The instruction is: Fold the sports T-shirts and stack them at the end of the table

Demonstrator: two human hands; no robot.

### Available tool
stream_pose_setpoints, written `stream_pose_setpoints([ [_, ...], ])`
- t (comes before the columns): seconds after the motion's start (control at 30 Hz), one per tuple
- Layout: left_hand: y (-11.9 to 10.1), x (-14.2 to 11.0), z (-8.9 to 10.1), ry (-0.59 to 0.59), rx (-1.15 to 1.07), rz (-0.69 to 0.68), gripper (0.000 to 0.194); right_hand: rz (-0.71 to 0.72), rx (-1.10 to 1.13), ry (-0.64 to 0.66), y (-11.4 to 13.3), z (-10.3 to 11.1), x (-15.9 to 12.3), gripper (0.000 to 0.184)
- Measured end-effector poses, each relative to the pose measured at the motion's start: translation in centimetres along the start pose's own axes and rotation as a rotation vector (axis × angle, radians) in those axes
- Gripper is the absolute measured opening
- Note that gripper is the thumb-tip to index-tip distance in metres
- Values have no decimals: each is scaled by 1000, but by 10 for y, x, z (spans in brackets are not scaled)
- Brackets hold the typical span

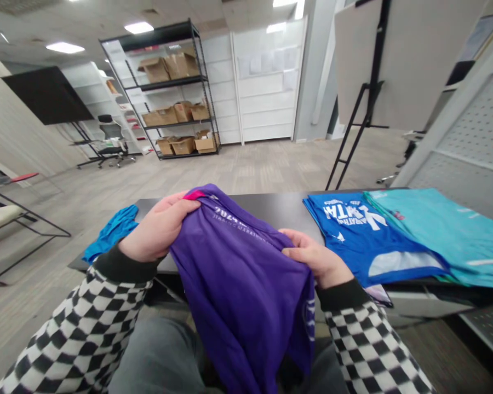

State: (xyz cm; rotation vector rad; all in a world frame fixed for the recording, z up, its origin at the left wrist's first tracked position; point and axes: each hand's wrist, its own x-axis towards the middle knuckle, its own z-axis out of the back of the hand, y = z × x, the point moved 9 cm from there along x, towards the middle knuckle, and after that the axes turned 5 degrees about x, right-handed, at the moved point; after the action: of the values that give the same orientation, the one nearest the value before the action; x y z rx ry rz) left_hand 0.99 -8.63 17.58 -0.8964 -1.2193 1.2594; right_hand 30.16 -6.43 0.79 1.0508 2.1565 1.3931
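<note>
A purple marathon shirt (238, 273) with white lettering hangs between my two hands, its lower part draping over my lap. My left hand (160, 224) pinches it at the upper left corner, by a pink patch. Further right, my right hand (312, 254) grips the top edge between thumb and fingers. Both hands are closed on the cloth, above the near edge of a dark table (271, 207). To the right of my right hand lies a blue printed shirt (353, 230), spread flat. A crumpled bright blue garment (115, 230) rests on the table's left end.
Flat turquoise shirts (447, 219) overlap the blue one at the right. Beyond the table stand a black easel (359, 120) with a white board and a shelf rack (172, 82) holding cardboard boxes. A folding chair (8, 213) is at the left, near a screen on a stand (47, 96).
</note>
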Motion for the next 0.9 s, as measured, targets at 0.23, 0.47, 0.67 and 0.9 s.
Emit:
stream_pose_setpoints([
  [0.23,16,11,38,-105,278,-132,34,-300,-398,39,-3,20,-17,38],
  [0.47,40,21,48,-173,1213,-417,33,51,-601,-458,37,71,-10,25],
  [0.67,99,36,39,-92,1336,-345,26,79,-739,-714,47,90,-7,26],
  [0.9,162,146,13,70,1257,-159,32,-15,-1515,-797,87,115,70,35],
])
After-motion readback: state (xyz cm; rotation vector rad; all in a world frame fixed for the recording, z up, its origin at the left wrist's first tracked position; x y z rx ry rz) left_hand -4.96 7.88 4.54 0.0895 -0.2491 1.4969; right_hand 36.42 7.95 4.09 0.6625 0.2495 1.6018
